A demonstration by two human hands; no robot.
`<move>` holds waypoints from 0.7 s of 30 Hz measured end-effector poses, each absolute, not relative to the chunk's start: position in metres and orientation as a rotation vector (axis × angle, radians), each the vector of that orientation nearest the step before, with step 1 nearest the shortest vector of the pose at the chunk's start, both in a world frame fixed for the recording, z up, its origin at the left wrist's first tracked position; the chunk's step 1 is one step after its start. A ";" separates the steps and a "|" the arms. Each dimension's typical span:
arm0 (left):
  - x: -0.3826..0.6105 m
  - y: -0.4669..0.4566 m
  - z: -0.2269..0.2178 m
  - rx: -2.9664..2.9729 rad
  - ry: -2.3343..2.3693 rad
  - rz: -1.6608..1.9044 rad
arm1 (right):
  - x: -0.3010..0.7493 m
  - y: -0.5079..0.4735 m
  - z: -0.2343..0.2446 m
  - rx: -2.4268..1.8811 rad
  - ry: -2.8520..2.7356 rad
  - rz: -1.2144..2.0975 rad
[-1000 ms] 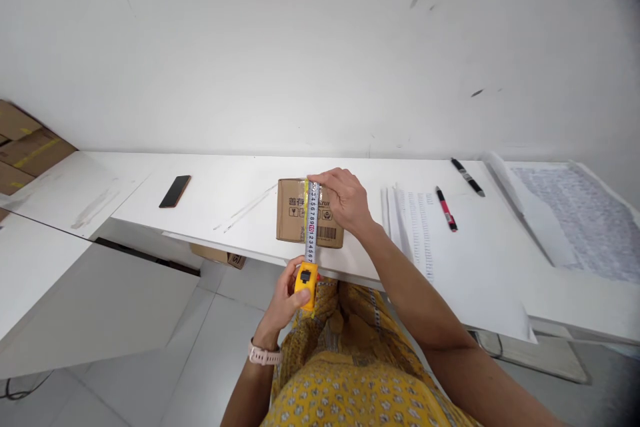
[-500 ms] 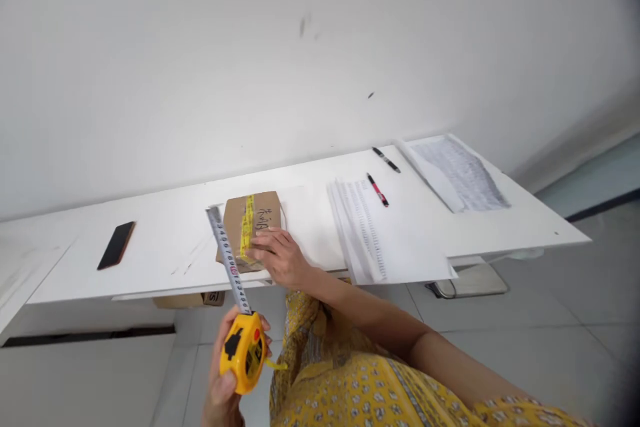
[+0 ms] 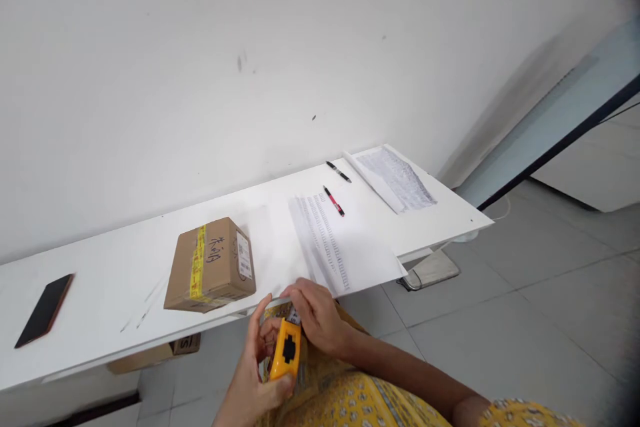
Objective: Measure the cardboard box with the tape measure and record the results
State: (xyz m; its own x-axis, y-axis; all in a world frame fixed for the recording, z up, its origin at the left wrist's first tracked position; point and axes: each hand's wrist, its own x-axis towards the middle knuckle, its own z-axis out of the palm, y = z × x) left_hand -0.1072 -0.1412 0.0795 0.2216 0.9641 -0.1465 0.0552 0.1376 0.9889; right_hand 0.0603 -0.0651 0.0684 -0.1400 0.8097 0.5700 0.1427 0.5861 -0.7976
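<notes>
A white table [image 3: 123, 260] runs along the wall, its left end out of view, with dark scuffs between the phone [image 3: 44, 311] lying toward the left and the box [image 3: 213, 267] sitting close to the front edge. Right of the box, papers [image 3: 357, 247] spread back from the front edge, one corner jutting past it. A red pen [image 3: 334, 201] lies farther back, a black pen [image 3: 339, 172] near the back edge, and a crumpled sheet [image 3: 397, 180] by the back right corner.

The left hand [image 3: 249, 373] is gripping a yellow tape measure [image 3: 287, 350] as the right hand [image 3: 319, 317] is touching its blade [image 3: 294, 314] near a cardboard box [image 3: 218, 261].
</notes>
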 end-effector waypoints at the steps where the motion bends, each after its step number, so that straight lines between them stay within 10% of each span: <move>1: -0.102 -0.136 0.086 1.260 1.141 0.941 | 0.063 -0.067 0.063 -0.792 -1.666 0.628; 9: -0.081 -0.049 0.130 1.661 1.527 1.240 | 0.167 0.058 0.071 -1.554 -1.425 0.421; 21: -0.048 0.101 0.062 2.183 2.288 0.272 | 0.176 0.178 0.028 -1.786 -1.954 0.603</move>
